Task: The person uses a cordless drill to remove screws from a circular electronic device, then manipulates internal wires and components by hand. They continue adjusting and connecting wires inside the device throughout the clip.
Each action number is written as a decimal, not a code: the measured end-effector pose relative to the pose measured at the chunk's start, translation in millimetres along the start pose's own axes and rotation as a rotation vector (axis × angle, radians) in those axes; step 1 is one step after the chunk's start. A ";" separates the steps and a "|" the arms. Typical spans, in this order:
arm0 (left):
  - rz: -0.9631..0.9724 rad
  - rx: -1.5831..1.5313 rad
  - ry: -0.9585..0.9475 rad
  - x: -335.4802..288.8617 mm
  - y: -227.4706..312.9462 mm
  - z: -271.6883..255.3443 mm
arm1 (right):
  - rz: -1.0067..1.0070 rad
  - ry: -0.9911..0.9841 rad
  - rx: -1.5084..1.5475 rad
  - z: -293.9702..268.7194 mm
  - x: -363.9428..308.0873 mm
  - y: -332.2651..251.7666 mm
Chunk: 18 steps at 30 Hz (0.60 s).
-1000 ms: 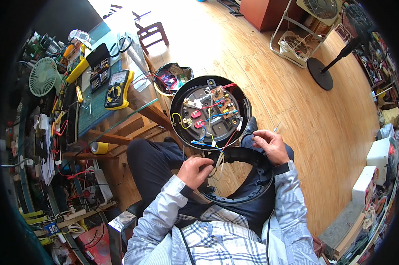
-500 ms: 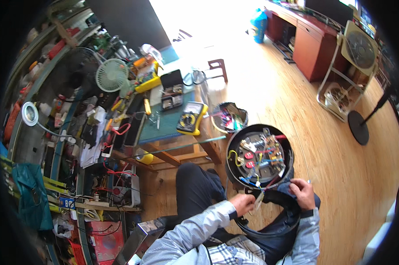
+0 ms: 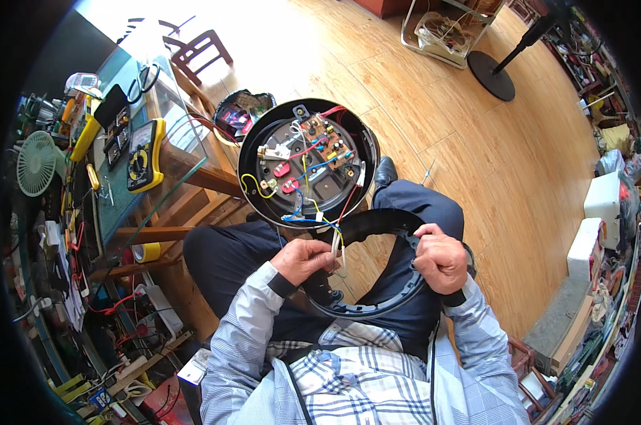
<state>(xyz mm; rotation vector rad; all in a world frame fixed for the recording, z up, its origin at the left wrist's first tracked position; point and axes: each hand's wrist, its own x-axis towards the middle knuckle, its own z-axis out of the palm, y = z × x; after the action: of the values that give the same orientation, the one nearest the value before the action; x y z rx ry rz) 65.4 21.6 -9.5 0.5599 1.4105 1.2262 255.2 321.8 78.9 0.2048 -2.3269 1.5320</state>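
A person's right hand (image 3: 441,263) curls closed around the right rim of a black ring (image 3: 366,310) resting across the lap (image 3: 405,320), while the left hand (image 3: 302,262) gathers its fingers at white leads (image 3: 336,244), whether pinching them one cannot tell. Likely light, stiff plastic, the ring should take a firm hold on opposite sides; the limp leads from the wired base (image 3: 368,152), on the far side, look easily strained at their joints.
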 end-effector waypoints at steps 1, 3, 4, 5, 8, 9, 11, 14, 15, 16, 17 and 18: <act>0.009 -0.030 -0.027 1.2 0.3 -0.3 | -0.006 0.053 -0.010 1.1 1.8 -6.1; 0.074 -0.066 -0.061 1.9 0.8 2.3 | -0.073 0.139 -0.048 1.9 9.1 -18.6; 0.041 -0.099 -0.058 1.3 1.2 5.0 | -0.078 0.149 -0.082 0.8 12.4 -28.1; 0.042 -0.161 -0.060 1.7 2.3 8.1 | -0.087 0.160 -0.119 -0.3 16.8 -38.1; 0.060 -0.325 -0.073 3.3 7.6 16.2 | -0.165 0.128 -0.230 -3.6 31.5 -65.6; 0.051 -0.269 -0.052 2.8 9.8 16.9 | -0.179 0.104 -0.250 -5.0 35.0 -74.7; 0.037 -0.172 -0.022 2.7 13.5 16.7 | -0.195 0.054 -0.301 -6.8 41.3 -89.5; 0.054 -0.188 -0.018 5.2 16.5 18.1 | -0.241 -0.002 -0.350 -5.9 48.6 -104.0; 0.044 -0.183 -0.021 5.8 16.8 18.3 | -0.252 -0.023 -0.368 -5.2 50.0 -108.9; 0.027 -0.170 -0.016 7.7 17.3 19.2 | -0.270 -0.038 -0.400 -3.9 51.4 -113.1; 0.056 -0.169 -0.026 8.7 17.4 19.8 | -0.285 -0.054 -0.421 -2.0 52.5 -117.2; 0.056 -0.157 -0.031 10.1 17.7 20.3 | -0.298 -0.069 -0.442 0.1 53.4 -121.4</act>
<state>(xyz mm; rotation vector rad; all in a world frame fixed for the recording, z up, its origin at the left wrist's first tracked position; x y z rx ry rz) 76.2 43.7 5.4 0.5105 1.2669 1.3540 242.7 276.1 202.7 0.4689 -2.4820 0.8608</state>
